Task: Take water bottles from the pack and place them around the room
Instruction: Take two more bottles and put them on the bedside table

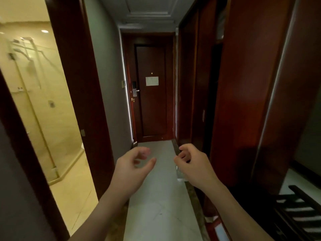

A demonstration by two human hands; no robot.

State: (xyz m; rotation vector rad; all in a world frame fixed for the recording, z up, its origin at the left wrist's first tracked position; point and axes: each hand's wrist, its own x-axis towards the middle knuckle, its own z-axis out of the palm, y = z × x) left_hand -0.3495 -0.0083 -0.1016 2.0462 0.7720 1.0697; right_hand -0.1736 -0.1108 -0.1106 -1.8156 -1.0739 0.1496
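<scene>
My left hand (134,168) and my right hand (193,165) are both raised in front of me over the pale hallway floor (156,197). Each has its fingers loosely curled and holds nothing. A small clear object (180,173) shows just below my right hand by the floor's right edge; I cannot tell whether it is a bottle. No pack of water bottles is in view.
A dark wooden entrance door (152,94) closes the far end of the narrow hallway. A lit bathroom with a glass shower (34,101) opens on the left. Red-brown wardrobe panels (243,84) line the right wall. A dark slatted rack (298,214) stands at the lower right.
</scene>
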